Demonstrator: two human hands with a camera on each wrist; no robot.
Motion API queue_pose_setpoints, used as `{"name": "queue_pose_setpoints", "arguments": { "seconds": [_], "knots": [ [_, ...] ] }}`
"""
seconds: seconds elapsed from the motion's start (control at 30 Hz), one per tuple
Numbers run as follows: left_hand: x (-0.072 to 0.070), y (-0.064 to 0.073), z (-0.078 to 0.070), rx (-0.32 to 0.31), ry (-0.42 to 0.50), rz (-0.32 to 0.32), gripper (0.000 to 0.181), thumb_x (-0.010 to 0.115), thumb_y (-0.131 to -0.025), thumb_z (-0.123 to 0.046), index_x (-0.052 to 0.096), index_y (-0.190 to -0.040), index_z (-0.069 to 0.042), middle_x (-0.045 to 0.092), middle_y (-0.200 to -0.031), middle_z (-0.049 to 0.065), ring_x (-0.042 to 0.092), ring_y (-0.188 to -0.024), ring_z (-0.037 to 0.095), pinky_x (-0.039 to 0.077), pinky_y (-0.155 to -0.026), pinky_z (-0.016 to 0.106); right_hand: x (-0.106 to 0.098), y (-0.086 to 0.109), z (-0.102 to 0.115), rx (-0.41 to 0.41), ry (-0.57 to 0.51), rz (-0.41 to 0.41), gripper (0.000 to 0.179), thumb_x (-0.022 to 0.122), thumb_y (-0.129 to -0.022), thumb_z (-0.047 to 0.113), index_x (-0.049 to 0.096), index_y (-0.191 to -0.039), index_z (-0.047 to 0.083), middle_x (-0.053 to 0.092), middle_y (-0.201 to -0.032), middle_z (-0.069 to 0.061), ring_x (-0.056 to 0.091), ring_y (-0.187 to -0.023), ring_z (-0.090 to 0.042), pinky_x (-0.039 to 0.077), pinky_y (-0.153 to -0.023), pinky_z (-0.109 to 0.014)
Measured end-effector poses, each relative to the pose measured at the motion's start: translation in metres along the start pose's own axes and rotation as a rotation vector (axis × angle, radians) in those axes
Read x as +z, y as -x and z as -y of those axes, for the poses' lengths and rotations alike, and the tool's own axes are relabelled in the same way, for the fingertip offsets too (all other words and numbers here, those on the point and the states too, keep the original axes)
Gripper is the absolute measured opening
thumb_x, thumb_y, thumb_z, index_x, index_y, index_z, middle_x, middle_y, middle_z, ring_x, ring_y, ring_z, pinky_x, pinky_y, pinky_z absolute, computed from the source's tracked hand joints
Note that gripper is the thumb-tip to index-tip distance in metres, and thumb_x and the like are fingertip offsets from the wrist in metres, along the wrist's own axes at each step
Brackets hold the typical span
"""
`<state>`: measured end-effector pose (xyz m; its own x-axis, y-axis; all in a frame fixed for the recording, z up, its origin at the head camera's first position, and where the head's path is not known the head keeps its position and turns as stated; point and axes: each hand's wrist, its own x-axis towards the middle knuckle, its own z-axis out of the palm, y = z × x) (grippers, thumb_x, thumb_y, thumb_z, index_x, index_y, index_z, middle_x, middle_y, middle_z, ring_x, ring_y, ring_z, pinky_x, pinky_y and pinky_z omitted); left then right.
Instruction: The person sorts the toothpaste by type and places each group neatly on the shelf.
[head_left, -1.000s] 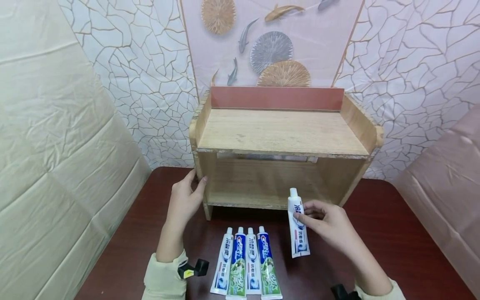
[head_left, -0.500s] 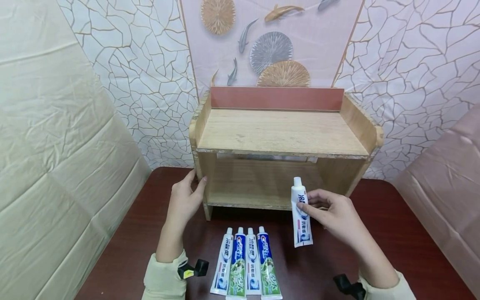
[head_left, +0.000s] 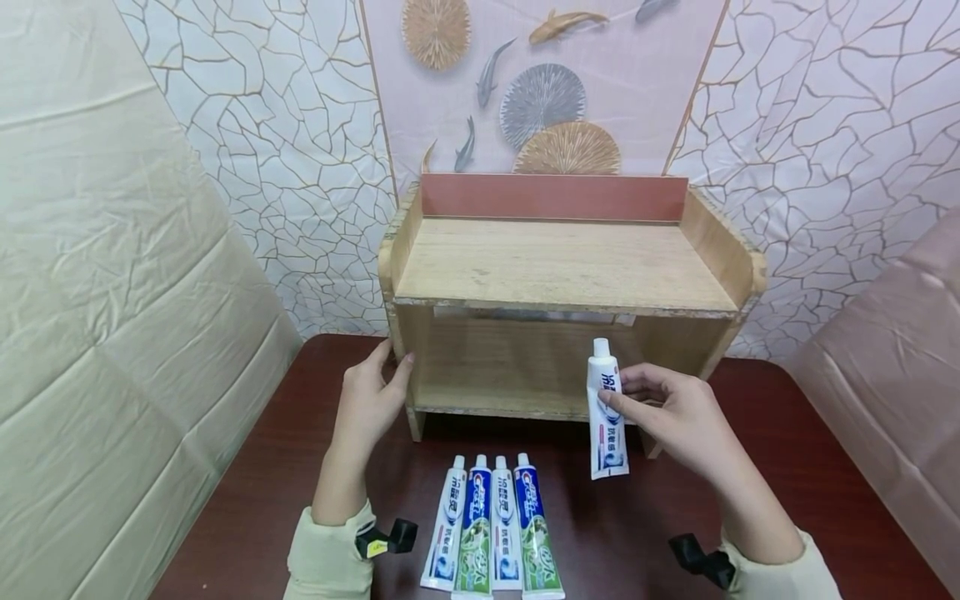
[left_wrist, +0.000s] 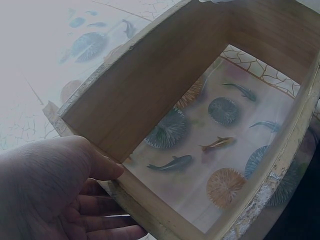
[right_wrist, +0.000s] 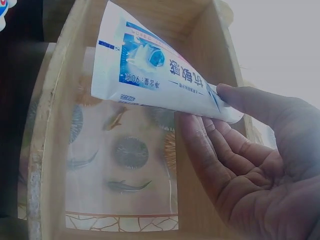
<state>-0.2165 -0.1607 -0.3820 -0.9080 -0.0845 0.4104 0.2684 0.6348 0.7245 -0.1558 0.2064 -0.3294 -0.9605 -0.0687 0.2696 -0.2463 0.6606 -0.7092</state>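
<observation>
My right hand (head_left: 678, 412) pinches a white toothpaste tube (head_left: 606, 433) between thumb and fingers. The tube stands nearly upright, cap up, in front of the right part of the wooden shelf (head_left: 562, 267). In the right wrist view, the tube's flat end (right_wrist: 107, 65) points away from the palm. My left hand (head_left: 371, 396) grips the shelf's left side panel, its thumb (left_wrist: 107, 167) at the front edge and its fingers along the outer side. On the table, several toothpaste tubes lie side by side, among them a white one (head_left: 447, 525) and a blue-green one (head_left: 536, 533).
The dark red table (head_left: 247, 500) carries the two-tier shelf, with a reddish back strip (head_left: 555, 197) on top. Behind it hangs a patterned cloth (head_left: 285, 167). Pale fabric (head_left: 112, 292) slopes along the left and pinkish fabric (head_left: 885, 375) along the right.
My right hand has lifted the white toothpaste tube up and slightly to the right, toward the shelf. My left hand and the tubes on the table have stayed put.
</observation>
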Motion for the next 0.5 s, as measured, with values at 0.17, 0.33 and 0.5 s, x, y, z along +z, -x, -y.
{"name": "queue_pose_setpoints", "arguments": {
  "seconds": [0.17,0.33,0.5],
  "knots": [
    [0.000,0.000,0.000,0.004,0.001,-0.003,0.045,0.061,-0.100,-0.031,0.060,-0.134,-0.001,0.071,-0.116,0.017,0.068,-0.099,0.026,0.054,-0.086,0.048,-0.003,-0.002,0.002,-0.025,0.003,-0.013,0.029,0.081,-0.087,0.036,0.074,-0.099,0.010,0.074,-0.085,-0.001,0.070,-0.077,-0.012,0.055,-0.064,-0.025],
    [0.000,0.000,0.000,0.000,-0.003,-0.002,0.044,0.061,-0.100,-0.032,0.061,-0.133,-0.003,0.072,-0.114,0.015,0.068,-0.100,0.025,0.054,-0.086,0.047,-0.006,-0.004,0.005,-0.056,0.023,-0.037,0.026,0.080,-0.087,0.035,0.074,-0.097,0.012,0.074,-0.084,0.001,0.070,-0.077,-0.011,0.054,-0.065,-0.023],
    [0.000,0.000,-0.001,-0.004,-0.005,0.001,0.045,0.060,-0.100,-0.033,0.061,-0.134,-0.003,0.072,-0.114,0.016,0.068,-0.101,0.026,0.054,-0.086,0.048,-0.011,-0.005,0.009,-0.066,0.044,-0.045,0.026,0.080,-0.088,0.036,0.074,-0.098,0.013,0.074,-0.084,0.001,0.069,-0.076,-0.011,0.052,-0.064,-0.023]
  ]
}}
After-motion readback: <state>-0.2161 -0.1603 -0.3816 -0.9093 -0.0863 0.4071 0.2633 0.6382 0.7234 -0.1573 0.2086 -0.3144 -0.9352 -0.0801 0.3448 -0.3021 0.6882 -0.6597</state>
